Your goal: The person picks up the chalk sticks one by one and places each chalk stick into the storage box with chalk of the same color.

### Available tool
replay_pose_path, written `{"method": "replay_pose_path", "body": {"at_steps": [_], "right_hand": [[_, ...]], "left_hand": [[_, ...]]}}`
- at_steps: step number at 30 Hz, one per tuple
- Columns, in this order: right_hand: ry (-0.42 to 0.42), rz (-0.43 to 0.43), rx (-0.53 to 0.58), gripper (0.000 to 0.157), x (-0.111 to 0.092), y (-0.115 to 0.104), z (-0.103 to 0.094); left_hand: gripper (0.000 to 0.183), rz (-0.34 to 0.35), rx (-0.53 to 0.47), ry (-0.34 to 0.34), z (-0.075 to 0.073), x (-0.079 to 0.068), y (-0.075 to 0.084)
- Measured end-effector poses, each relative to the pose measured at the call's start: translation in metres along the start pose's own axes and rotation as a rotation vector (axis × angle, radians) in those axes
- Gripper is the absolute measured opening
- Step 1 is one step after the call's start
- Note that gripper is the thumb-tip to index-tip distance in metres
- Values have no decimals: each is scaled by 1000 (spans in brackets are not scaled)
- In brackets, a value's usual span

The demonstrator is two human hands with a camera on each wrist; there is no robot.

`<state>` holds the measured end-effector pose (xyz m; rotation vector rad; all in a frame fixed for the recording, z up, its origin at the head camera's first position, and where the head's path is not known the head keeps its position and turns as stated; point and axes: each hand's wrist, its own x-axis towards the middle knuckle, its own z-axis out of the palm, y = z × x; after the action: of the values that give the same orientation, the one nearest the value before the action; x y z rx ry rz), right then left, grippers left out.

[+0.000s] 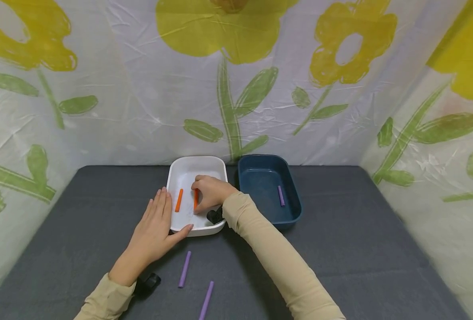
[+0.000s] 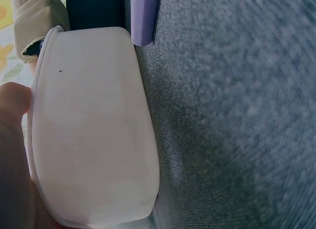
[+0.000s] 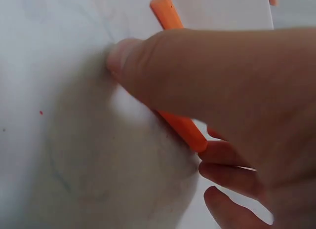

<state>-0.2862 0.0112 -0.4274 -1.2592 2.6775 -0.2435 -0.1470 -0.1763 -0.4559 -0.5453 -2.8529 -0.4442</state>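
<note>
Inside the white tray [image 1: 188, 222], my right hand [image 1: 212, 193] pinches an orange crayon-like stick [image 3: 183, 129] lengthwise, thumb at its near end and fingertips at its far end. A second orange stick [image 1: 178, 200] lies to its left on the tray floor. My left hand [image 1: 152, 233] rests against the tray's left side with straight fingers; its thumb lies at the near rim. In the left wrist view, the tray's outer wall [image 2: 94, 125] fills much of the picture, with the left thumb at its rim.
Right of the white tray stands a dark blue tray [image 1: 260, 186] holding one purple stick [image 1: 281, 196]. Two more purple sticks, one farther [image 1: 184, 269] and one nearer [image 1: 206, 301], lie on the grey cloth in front. A flowered curtain [image 1: 140, 89] hangs behind.
</note>
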Motion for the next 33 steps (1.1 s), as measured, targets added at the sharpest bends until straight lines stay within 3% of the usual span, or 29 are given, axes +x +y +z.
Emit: {"method": "replay_pose_path", "body": {"at_steps": [5, 9, 18, 27, 33], "right_hand": [[10, 34, 27, 76, 1, 0, 0], [62, 43, 122, 82, 0, 2, -1], [174, 19, 294, 81, -3, 8, -2], [242, 92, 419, 92, -5, 5, -4], [280, 130, 533, 90, -9, 8, -9]], "left_hand": [[102, 5, 6, 6, 0, 1, 0], [101, 10, 13, 10, 1, 1, -1], [102, 27, 4, 49, 5, 0, -3], [101, 6, -4, 27, 2, -2, -3], [103, 11, -4, 24, 4, 2, -2]]}}
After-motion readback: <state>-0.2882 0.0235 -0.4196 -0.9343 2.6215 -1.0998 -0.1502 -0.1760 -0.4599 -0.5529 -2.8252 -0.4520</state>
